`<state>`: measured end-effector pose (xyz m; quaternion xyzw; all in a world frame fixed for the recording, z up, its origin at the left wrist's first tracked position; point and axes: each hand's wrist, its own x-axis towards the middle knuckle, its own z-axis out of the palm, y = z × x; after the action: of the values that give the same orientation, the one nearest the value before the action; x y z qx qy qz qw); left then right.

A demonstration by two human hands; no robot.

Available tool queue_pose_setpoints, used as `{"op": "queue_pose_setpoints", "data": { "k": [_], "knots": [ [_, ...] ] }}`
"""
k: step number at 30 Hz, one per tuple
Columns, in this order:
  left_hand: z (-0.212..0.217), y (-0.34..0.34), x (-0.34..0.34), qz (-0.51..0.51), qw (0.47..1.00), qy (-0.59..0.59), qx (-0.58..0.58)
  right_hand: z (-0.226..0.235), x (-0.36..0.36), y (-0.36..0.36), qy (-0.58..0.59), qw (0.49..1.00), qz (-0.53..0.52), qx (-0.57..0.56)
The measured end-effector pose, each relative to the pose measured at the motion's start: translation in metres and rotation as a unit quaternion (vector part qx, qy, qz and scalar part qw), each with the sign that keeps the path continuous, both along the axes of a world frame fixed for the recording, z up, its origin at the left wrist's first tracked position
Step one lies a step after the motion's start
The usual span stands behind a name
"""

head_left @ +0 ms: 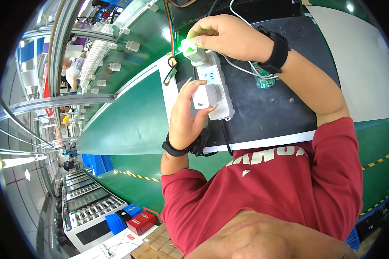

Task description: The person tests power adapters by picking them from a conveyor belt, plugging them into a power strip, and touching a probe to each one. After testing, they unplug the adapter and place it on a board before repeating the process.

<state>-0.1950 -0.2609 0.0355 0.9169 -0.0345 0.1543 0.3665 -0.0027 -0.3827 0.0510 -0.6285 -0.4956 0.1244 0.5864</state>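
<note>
Power strip (212, 77), long white plastic, on the black worktop (270, 118) — I see the left hand (185, 118) clamped around a white cube-shaped plastic charger (205, 96), right hand (234, 38) gripping a green-glowing white adapter (195, 55) farther along — apparently steadying both.

On the worktop (285, 118) before us lies a power strip (220, 93), our clock's centre. At eleven o'clock on it sits the far charger (196, 56), our right hand (233, 39) upon it. At eight, the near charger (203, 97) touches the strip, our left hand (185, 114) around it. At three lies a circuit board (264, 81). Well off, at seven, a box (142, 223) stands near bins (115, 224).
</note>
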Motion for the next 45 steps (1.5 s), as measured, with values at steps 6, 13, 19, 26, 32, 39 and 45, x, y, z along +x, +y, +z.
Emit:
{"op": "queue_pose_setpoints", "data": {
  "k": [6,13,19,26,32,39,45],
  "knots": [
    [0.006,-0.005,0.000,0.016,0.999,-0.037,-0.023,0.002,0.000,-0.007,0.022,0.999,0.025,0.015],
    [0.025,0.000,0.000,0.000,0.988,-0.115,-0.105,0.002,-0.003,-0.002,-0.082,0.996,-0.001,-0.035],
    [0.013,0.004,0.007,0.029,0.998,-0.042,-0.024,0.000,-0.003,-0.002,-0.059,0.998,0.007,-0.034],
    [0.018,-0.004,0.011,0.028,1.000,-0.004,0.006,0.000,-0.003,-0.002,-0.070,0.997,0.004,-0.029],
    [0.030,-0.015,0.021,-0.028,0.973,-0.025,0.228,-0.002,-0.003,0.000,-0.067,0.997,0.014,-0.019],
    [0.021,0.001,0.019,-0.013,0.988,-0.001,0.154,-0.001,-0.006,-0.001,-0.037,0.998,0.027,-0.031],
    [-0.010,0.014,0.012,0.002,0.999,-0.026,-0.038,-0.008,-0.006,0.005,-0.081,0.997,-0.015,0.000]
  ]
}}
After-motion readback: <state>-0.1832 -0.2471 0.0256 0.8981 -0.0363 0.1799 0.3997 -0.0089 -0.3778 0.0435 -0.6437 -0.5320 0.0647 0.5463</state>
